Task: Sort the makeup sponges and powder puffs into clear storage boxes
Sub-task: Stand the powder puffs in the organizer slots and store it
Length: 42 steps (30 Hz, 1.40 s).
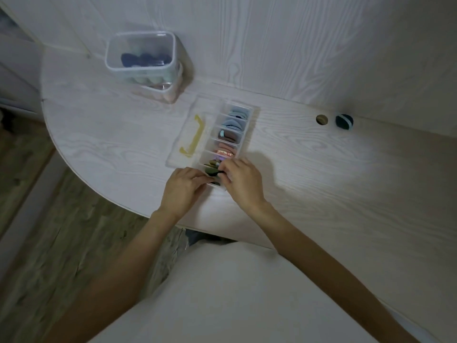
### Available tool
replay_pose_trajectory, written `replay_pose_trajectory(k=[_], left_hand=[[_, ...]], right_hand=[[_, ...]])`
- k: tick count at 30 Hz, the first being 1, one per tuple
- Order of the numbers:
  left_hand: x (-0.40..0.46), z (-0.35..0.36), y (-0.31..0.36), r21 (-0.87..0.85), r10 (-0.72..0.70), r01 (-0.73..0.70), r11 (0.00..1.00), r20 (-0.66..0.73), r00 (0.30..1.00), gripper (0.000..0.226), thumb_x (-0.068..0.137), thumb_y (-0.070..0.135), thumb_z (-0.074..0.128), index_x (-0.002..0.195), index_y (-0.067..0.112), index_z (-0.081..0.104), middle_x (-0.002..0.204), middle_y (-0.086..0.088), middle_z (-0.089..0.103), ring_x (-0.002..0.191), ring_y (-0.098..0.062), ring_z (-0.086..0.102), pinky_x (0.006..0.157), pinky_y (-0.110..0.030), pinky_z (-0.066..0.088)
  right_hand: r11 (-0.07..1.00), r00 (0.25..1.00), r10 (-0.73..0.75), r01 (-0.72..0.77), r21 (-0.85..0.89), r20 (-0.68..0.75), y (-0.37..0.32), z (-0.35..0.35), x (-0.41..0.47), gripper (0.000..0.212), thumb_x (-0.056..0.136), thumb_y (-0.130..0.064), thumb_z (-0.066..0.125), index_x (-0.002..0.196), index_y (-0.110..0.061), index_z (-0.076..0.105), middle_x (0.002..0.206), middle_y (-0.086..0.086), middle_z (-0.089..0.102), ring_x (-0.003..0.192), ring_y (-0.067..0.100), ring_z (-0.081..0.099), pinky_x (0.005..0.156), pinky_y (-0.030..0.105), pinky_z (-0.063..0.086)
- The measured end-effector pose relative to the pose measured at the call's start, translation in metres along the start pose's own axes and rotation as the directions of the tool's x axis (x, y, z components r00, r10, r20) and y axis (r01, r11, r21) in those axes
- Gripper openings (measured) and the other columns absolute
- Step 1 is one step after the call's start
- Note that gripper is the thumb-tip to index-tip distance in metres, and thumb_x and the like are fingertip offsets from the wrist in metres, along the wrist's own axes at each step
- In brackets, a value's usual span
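Note:
A long clear divided box (pixel 243 131) lies on the white table, its compartments holding powder puffs in blue, brown, pink and red. Its clear lid (pixel 188 134) with a yellow handle lies open to the left. Both hands work at the nearest compartments. My left hand (pixel 181 188) rests at the box's near left corner, fingers curled. My right hand (pixel 241 180) pinches a dark olive puff (pixel 212 170) in the near compartment. Two stacked clear tubs (pixel 143 63) at the back left hold dark blue, green and pink sponges. A lone dark teal puff (pixel 344 121) sits at the back right.
A round cable hole (pixel 322 119) is in the table near the lone puff. The wood-grain wall stands just behind the table. The curved table edge (pixel 103 191) runs left of my hands, with wooden floor below.

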<state>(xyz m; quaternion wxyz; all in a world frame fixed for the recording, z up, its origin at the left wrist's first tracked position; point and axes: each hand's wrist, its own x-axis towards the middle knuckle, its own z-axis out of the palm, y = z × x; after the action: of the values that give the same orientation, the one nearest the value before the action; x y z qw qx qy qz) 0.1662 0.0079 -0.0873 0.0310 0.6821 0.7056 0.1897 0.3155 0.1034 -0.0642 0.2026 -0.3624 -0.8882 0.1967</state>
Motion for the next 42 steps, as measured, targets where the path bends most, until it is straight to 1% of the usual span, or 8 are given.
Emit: replay_pose_trajectory(k=[8,11,16,25,31,34,37,42], left_hand=[[0.007,0.0,0.014,-0.104,-0.078,0.077,0.992,-0.007,0.997,0.035,0.072,0.006,0.074,0.105,0.013,0.065,0.093,-0.003,0.07,0.071,-0.025,0.064,0.07,-0.027,0.04],[0.016,0.005,0.023,-0.102,-0.031,0.032,0.994,0.011,0.999,0.036,0.074,0.006,0.074,0.108,0.015,0.067,0.105,-0.003,0.068,0.081,-0.022,0.064,0.071,-0.029,0.044],[0.034,0.017,0.037,-0.048,-0.009,0.011,0.999,0.047,0.999,0.026,0.072,0.01,0.078,0.097,0.016,0.072,0.085,-0.007,0.073,0.067,-0.026,0.065,0.066,-0.03,0.047],[0.085,0.04,0.068,-0.024,0.024,-0.022,0.999,0.091,0.996,0.018,0.078,0.019,0.073,0.095,0.019,0.074,0.084,-0.004,0.074,0.064,-0.028,0.065,0.062,-0.03,0.047],[0.104,0.045,0.068,-0.018,0.104,-0.103,0.994,0.062,0.993,0.025,0.086,0.03,0.052,0.091,0.018,0.074,0.086,-0.001,0.073,0.065,-0.025,0.065,0.063,-0.027,0.043],[0.106,0.046,0.064,-0.048,0.114,-0.11,0.993,0.11,0.987,0.035,0.087,0.034,0.042,0.094,0.018,0.073,0.092,0.0,0.072,0.072,-0.023,0.066,0.066,-0.029,0.044],[0.11,0.044,0.066,-0.032,0.09,-0.087,0.996,0.131,0.987,0.021,0.085,0.027,0.056,0.095,0.016,0.069,0.096,-0.001,0.07,0.074,-0.022,0.066,0.066,-0.03,0.044],[0.111,0.042,0.072,-0.01,0.068,-0.067,0.998,0.119,0.991,0.029,0.069,0.012,0.079,0.094,0.013,0.064,0.086,-0.003,0.07,0.065,-0.024,0.064,0.062,-0.03,0.045]], right_hand=[[0.995,0.994,0.089,-0.092,0.044,0.064,0.011,0.011,0.002,0.006,0.069,-0.022,0.077,0.066,-0.023,0.073,0.104,-0.001,0.057,0.101,0.02,0.036,0.078,0.024,0.021],[0.979,0.981,0.162,-0.174,0.11,0.107,0.023,0.005,0.001,0.003,0.072,-0.024,0.077,0.071,-0.024,0.074,0.11,0.0,0.057,0.106,0.023,0.037,0.083,0.027,0.024],[0.974,0.984,0.171,-0.176,0.142,0.045,0.061,-0.02,-0.003,0.008,0.079,-0.028,0.07,0.081,-0.022,0.075,0.103,0.0,0.062,0.1,0.024,0.044,0.081,0.032,0.034],[0.934,0.938,0.342,-0.347,-0.09,-0.061,0.202,-0.089,0.02,0.024,0.09,-0.011,0.052,0.113,-0.01,0.06,0.119,0.012,0.057,0.107,0.03,0.052,0.095,0.038,0.042],[0.856,0.877,0.469,-0.422,-0.299,0.102,0.279,-0.102,0.059,0.043,0.094,-0.017,0.043,0.137,-0.019,0.041,0.153,0.012,0.02,0.132,0.038,0.027,0.109,0.044,0.027],[0.793,0.811,0.563,-0.473,-0.384,0.162,0.296,-0.101,0.07,0.042,0.097,-0.024,0.039,0.139,-0.027,0.037,0.154,0.012,0.014,0.131,0.04,0.024,0.106,0.045,0.026],[0.804,0.863,0.505,-0.457,-0.38,0.032,0.297,-0.099,0.07,0.031,0.092,-0.02,0.045,0.122,-0.014,0.05,0.135,0.021,0.041,0.115,0.039,0.04,0.09,0.04,0.036],[0.901,0.9,0.434,-0.434,0.012,-0.036,0.252,-0.1,0.052,0.024,0.088,0.0,0.047,0.111,-0.008,0.045,0.098,0.014,0.06,0.082,0.029,0.057,0.065,0.035,0.044]])
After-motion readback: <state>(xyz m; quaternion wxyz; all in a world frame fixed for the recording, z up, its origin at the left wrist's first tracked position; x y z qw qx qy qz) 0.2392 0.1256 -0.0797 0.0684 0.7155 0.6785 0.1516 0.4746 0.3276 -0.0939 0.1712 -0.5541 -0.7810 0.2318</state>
